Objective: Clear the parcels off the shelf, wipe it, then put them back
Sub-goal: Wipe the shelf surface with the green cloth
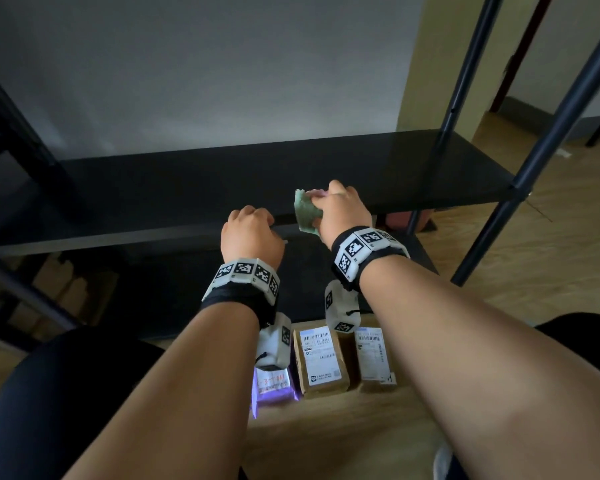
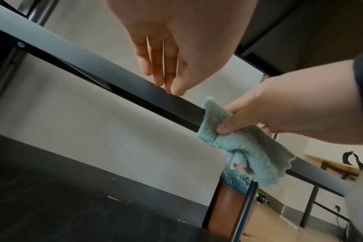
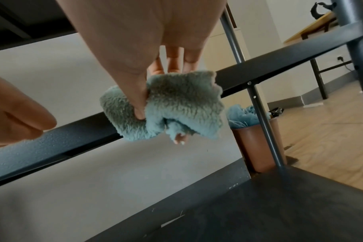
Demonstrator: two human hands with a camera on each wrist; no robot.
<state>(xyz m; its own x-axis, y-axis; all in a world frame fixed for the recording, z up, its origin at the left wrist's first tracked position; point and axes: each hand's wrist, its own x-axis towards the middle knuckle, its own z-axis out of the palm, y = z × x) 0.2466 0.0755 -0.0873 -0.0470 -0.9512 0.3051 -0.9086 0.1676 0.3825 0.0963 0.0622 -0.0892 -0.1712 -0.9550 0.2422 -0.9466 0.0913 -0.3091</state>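
Black shelf (image 1: 222, 181), right hand (image 1: 340, 211) clutching cloth (image 1: 305, 211), left hand (image 1: 250, 233) on edge.

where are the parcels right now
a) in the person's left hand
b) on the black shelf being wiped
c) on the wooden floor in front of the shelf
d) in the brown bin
c: the three parcels lie side by side on the wooden floor, while the black shelf holds none and the right hand grips the green cloth.
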